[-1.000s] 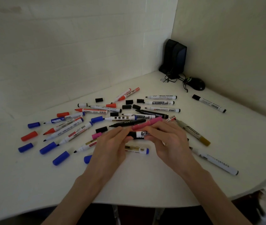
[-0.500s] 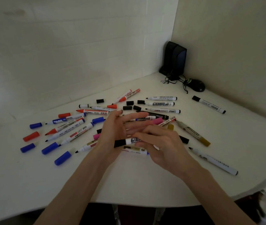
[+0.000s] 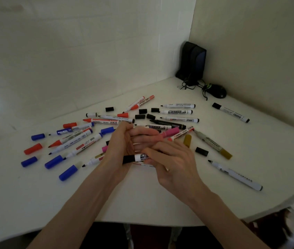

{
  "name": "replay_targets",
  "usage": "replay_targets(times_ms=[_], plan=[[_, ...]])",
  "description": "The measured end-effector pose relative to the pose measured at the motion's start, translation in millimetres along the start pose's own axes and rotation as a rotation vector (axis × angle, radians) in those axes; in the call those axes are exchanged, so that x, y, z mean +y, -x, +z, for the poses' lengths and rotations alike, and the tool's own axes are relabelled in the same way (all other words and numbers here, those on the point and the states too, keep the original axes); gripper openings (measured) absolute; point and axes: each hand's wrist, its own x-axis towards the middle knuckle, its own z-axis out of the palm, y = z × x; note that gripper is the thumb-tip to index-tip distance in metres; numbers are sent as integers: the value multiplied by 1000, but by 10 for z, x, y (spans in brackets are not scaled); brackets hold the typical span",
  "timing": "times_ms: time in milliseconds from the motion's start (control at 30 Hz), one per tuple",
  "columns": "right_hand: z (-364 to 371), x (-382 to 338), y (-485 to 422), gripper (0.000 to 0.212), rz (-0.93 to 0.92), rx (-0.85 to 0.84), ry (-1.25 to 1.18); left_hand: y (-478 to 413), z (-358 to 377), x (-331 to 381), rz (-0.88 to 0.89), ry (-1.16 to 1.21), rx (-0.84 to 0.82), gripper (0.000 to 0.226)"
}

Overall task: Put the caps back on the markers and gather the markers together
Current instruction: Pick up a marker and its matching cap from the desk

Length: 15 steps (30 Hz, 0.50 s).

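My right hand [image 3: 175, 164] grips the white body of a black whiteboard marker [image 3: 139, 157] just above the table. The marker's black capped end points left and meets the palm of my left hand [image 3: 122, 146], whose fingers stretch straight out to the right. Around the hands lie several uncapped markers and loose caps: blue caps [image 3: 53, 161] and a red cap [image 3: 33, 148] at the left, a black cap [image 3: 201, 151] and a gold cap [image 3: 187, 140] at the right. A pink marker [image 3: 169, 133] shows behind my fingers.
The white corner table [image 3: 142, 200] has its curved front edge near me. A gold-ended marker [image 3: 212, 143] and a white marker [image 3: 236, 175] lie at the right, another marker [image 3: 230, 112] farther back. A black speaker [image 3: 193, 62] and a mouse [image 3: 218, 90] with cables sit in the corner.
My left hand let go of its pinch and opened flat against the marker's capped end. Both hands drew the marker slightly toward me.
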Motion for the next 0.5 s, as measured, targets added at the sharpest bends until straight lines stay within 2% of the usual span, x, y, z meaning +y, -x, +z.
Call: replay_targets(times_ms=[100,167,233,300,367,433,500], plan=[[76,69,28,15,37,-37,-59,-71,-37,4,-28,29,7,63],[79,140,-1,18,63,-118,-104,-105,-44,1,-14,62,33,58],[44,231,-58,21,132,-179,-161,-138,-27,-25,69,25,100,53],[-33,381,-94,26,270,-177,-179,-149,-16,-84,220,-109,201,45],[-147,619,-106,32,409,-150,-129,-135,-57,-164,389,-374,255,32],[-300,913,-100,34,502,-118,-46,-115,-131,-278,518,-704,207,27],[-474,1241,-81,33,581,-103,97,-82,-164,-376,567,-909,148,25]])
